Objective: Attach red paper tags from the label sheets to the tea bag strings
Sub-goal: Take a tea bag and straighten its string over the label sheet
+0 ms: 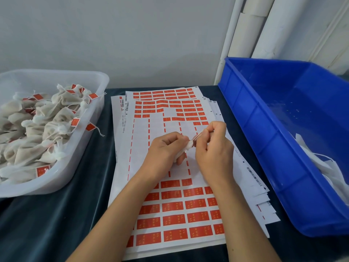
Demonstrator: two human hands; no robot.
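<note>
A stack of white label sheets (143,133) with red paper tags (174,220) lies on the dark cloth in the middle; the top sheet's central rows are peeled bare. Above it, my left hand (164,148) grips a small white tea bag (188,145), mostly hidden in the curled fingers. My right hand (213,148) pinches the bag's thin string (197,136), drawn taut up to the right. Whether a tag sits between those fingertips cannot be told.
A clear plastic tub (98,103) at the left holds several tea bags with red tags on their strings. A blue crate (264,140) at the right holds white bags in its near corner. White pipes stand against the wall behind it.
</note>
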